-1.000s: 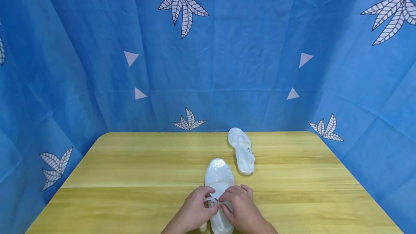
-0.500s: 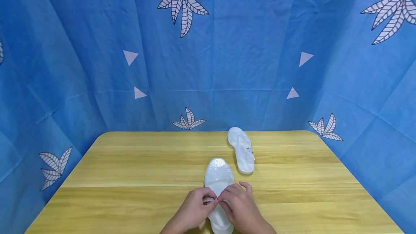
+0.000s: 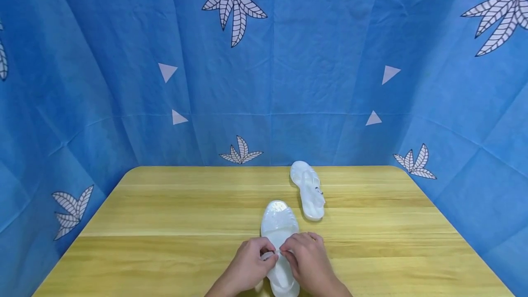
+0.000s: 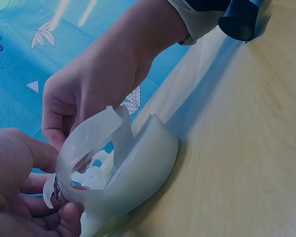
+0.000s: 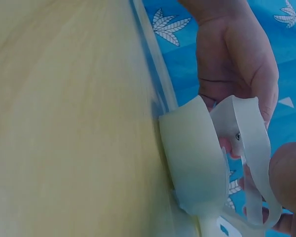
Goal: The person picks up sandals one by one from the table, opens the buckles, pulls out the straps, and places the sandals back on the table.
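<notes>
A white jelly sandal (image 3: 278, 221) lies near the table's front edge, its toe pointing away. Its translucent strap (image 4: 86, 133) arches up from the heel in the left wrist view. My left hand (image 3: 250, 264) grips that strap by the small metal buckle (image 4: 57, 188), thumb and fingers curled about it. Facing it, my right hand (image 3: 308, 256) pinches at the strap just right of the left fingertips. In the right wrist view the sandal's heel (image 5: 195, 153) stands between the camera and the left hand (image 5: 237, 64); part of the right hand (image 5: 290, 175) borders the strap.
A matching white sandal (image 3: 307, 191) lies farther back and slightly right, with its own metal buckle. The wood-grain table (image 3: 185, 223) ends at a blue curtain (image 3: 313, 81) printed with leaves and triangles, which hangs behind and along both sides.
The fingertips came together over the strap, then the right ones drew slightly right, leaving a small gap. The buckle, visible from the head a second ago, is now covered there.
</notes>
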`<state>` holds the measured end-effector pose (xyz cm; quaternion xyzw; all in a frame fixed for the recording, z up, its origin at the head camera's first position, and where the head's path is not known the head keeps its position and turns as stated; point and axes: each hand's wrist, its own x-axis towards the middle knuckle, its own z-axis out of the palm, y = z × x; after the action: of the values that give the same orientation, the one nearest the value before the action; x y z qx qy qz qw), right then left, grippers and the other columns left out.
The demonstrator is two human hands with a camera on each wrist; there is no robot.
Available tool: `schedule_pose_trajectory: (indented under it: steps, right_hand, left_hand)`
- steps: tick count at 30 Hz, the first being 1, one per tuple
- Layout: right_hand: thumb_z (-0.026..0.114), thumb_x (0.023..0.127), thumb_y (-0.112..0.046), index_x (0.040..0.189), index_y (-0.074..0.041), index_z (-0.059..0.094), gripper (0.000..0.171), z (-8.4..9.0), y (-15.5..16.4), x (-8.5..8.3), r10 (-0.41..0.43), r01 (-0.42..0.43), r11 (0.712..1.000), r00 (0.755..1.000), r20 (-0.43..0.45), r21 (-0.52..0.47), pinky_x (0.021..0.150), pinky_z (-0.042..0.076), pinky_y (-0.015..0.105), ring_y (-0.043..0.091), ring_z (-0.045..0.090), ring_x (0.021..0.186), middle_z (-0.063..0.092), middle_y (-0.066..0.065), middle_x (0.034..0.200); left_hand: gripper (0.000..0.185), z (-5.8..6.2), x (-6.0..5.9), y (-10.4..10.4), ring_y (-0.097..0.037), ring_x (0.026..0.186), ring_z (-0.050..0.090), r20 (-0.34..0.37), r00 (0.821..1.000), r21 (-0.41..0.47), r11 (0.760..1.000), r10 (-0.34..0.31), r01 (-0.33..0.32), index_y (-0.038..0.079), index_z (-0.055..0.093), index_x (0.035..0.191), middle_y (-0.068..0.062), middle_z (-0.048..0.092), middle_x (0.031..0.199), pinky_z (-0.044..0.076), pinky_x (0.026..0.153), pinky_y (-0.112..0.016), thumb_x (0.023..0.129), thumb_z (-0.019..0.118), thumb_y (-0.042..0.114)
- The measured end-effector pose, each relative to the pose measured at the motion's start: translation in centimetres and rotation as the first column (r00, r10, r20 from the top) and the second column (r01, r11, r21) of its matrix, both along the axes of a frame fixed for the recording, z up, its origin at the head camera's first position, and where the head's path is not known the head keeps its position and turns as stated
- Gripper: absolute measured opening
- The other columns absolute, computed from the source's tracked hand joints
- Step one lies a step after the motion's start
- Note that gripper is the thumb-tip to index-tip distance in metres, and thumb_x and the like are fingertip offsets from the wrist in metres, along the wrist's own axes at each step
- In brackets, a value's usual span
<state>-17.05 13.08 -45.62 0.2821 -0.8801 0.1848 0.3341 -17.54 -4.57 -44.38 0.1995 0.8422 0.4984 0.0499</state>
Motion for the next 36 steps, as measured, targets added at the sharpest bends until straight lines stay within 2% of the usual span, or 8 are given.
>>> schedule_pose_trajectory:
  steps: [4, 7, 13, 23, 31, 36]
  right_hand:
    - [0.079, 0.069, -0.010, 0.072, -0.022, 0.063, 0.020, -0.01, -0.18, -0.08, 0.002, -0.001, 1.000, 0.999, 0.043, -0.032, 0.061, 0.046, 0.027, 0.003, 0.058, 0.069, 0.061, -0.016, 0.071]
    - [0.078, 0.069, -0.008, 0.073, -0.020, 0.063, 0.020, 0.02, -0.29, 0.01, -0.009, 0.013, 0.999, 0.997, 0.082, -0.047, 0.058, 0.045, 0.025, 0.005, 0.057, 0.067, 0.061, -0.014, 0.072]
    - [0.076, 0.073, -0.008, 0.076, -0.019, 0.062, 0.018, 0.25, -0.38, 0.28, -0.051, 0.062, 0.997, 0.982, 0.183, -0.052, 0.058, 0.045, 0.024, 0.006, 0.056, 0.067, 0.061, -0.011, 0.073]
    - [0.074, 0.076, -0.008, 0.076, -0.018, 0.062, 0.016, -0.02, -0.41, 0.29, -0.062, 0.078, 0.995, 0.969, 0.238, -0.058, 0.059, 0.046, 0.024, 0.007, 0.055, 0.069, 0.061, -0.010, 0.074]
    - [0.072, 0.080, -0.012, 0.078, -0.018, 0.061, 0.013, -0.12, -0.25, 0.28, -0.054, 0.077, 0.995, 0.946, 0.321, -0.060, 0.059, 0.046, 0.022, 0.006, 0.054, 0.071, 0.060, -0.011, 0.076]
    - [0.071, 0.081, -0.012, 0.078, -0.019, 0.060, 0.013, -0.04, -0.18, 0.17, -0.053, 0.080, 0.995, 0.934, 0.353, -0.062, 0.060, 0.046, 0.023, 0.006, 0.054, 0.072, 0.059, -0.011, 0.078]
  left_hand:
    - [0.007, 0.04, 0.09, 0.01, -0.002, 0.068, 0.050, -0.019, 1.000, -0.020, 1.000, 0.009, -0.010, 0.010, 0.062, 0.080, 0.007, 0.059, 0.074, 0.044, 0.058, -0.019, 0.082, 0.068, 0.014]
    - [0.008, 0.11, 0.15, 0.04, -0.002, 0.067, 0.049, -0.025, 1.000, -0.038, 0.999, 0.013, -0.014, 0.011, 0.061, 0.079, 0.008, 0.059, 0.074, 0.043, 0.057, -0.019, 0.082, 0.068, 0.014]
    - [0.008, 0.23, 0.24, 0.13, -0.002, 0.068, 0.050, -0.025, 1.000, -0.059, 0.998, 0.015, -0.017, 0.010, 0.061, 0.081, 0.007, 0.060, 0.076, 0.044, 0.058, -0.020, 0.082, 0.068, 0.014]
    - [0.009, 0.14, 0.24, 0.06, -0.002, 0.066, 0.049, -0.028, 1.000, -0.088, 0.996, 0.013, -0.016, 0.010, 0.060, 0.081, 0.007, 0.059, 0.075, 0.043, 0.055, -0.020, 0.083, 0.068, 0.015]
    - [0.009, 0.10, 0.37, 0.01, -0.002, 0.065, 0.049, -0.021, 1.000, -0.104, 0.995, 0.003, -0.005, 0.010, 0.060, 0.082, 0.008, 0.058, 0.075, 0.043, 0.054, -0.020, 0.084, 0.067, 0.016]
    - [0.008, 0.12, 0.40, -0.01, -0.001, 0.064, 0.049, -0.040, 0.999, -0.108, 0.994, 0.003, -0.007, 0.010, 0.060, 0.081, 0.008, 0.058, 0.073, 0.043, 0.054, -0.020, 0.084, 0.066, 0.014]
